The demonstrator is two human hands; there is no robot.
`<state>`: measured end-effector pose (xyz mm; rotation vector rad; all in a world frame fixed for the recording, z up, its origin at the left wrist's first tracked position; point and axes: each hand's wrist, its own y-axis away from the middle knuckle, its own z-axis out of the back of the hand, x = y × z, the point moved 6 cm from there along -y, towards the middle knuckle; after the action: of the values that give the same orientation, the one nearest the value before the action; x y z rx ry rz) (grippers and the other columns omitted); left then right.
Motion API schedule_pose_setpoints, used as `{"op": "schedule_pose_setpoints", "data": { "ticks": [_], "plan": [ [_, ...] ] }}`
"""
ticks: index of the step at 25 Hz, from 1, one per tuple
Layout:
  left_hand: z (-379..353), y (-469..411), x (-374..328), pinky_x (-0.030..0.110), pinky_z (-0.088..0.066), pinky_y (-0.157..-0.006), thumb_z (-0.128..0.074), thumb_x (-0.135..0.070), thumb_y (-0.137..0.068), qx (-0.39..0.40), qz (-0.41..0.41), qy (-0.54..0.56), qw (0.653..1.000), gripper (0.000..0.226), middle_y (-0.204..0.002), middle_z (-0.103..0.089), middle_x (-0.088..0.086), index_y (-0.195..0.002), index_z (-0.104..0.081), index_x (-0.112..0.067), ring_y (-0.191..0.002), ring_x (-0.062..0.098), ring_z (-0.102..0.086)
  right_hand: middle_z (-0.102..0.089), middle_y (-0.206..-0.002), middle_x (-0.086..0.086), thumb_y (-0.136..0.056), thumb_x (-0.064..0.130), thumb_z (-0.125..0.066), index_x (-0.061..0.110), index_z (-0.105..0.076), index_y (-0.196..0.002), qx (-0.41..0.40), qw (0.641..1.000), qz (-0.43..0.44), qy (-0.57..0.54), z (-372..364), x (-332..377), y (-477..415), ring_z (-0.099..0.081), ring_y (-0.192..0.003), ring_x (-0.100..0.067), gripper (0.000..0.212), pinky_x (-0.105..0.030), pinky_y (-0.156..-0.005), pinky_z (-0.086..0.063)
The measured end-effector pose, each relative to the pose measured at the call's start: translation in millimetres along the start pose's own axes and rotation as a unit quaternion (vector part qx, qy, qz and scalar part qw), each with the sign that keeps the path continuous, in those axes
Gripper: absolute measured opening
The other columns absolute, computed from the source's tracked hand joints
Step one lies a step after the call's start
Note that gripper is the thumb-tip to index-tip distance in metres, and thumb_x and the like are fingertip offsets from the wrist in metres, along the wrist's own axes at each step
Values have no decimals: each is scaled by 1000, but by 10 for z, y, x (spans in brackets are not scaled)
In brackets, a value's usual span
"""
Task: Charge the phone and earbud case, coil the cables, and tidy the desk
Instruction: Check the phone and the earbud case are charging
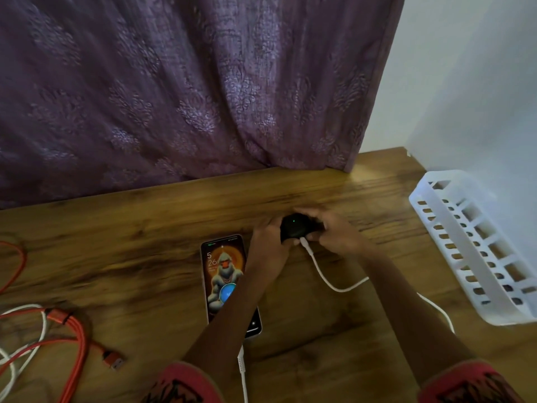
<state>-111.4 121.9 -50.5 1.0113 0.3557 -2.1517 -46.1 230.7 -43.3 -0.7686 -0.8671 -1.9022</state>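
A black earbud case (293, 228) with a small green light lit sits between both hands near the back of the wooden desk (139, 251). My left hand (268, 232) grips its left side and my right hand (334, 229) grips its right side. A white cable (328, 282) is plugged into the case's near edge and trails off to the right under my right forearm. The phone (222, 274) lies face up with its screen lit, partly under my left forearm, and a second white cable (242, 370) is plugged into its near end.
Loose orange cables (78, 341) and a white cable (17, 353) lie tangled at the desk's left front. A white slotted plastic basket (470, 245) stands at the right by the wall. A purple curtain (189, 88) hangs along the desk's back edge.
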Motion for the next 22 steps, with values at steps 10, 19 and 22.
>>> {"op": "schedule_pose_setpoints", "data": {
  "ticks": [10, 19, 22],
  "plan": [
    [605, 266, -525, -3, -35, -83, -66, -2, -78, -60, -80, 116, 988, 57, -119, -55, -4, -130, -49, -18, -107, 6, -50, -55, -129, -7, -76, -13, -63, 15, -49, -130, -91, 984, 100, -118, 367, 634, 495, -53, -119, -17, 62, -30, -104, -41],
    [1652, 746, -1562, 15, -51, -84, -67, 9, -73, -119, -227, 232, 938, 65, -115, -63, -3, -109, -52, -43, -102, 2, -62, -64, -109, 7, -72, -14, -66, 23, -52, -119, -200, 928, 259, -177, 1000, 1813, 1374, -61, -107, -2, 61, -12, -85, -48],
    [1864, 977, -1813, 14, -51, -79, -66, 10, -74, -124, -269, 242, 924, 65, -115, -63, -4, -111, -52, -42, -102, 3, -62, -65, -110, 7, -72, -12, -67, 25, -54, -117, -224, 911, 297, -178, 1096, 2077, 1684, -61, -109, -5, 59, -17, -90, -49]
  ]
}}
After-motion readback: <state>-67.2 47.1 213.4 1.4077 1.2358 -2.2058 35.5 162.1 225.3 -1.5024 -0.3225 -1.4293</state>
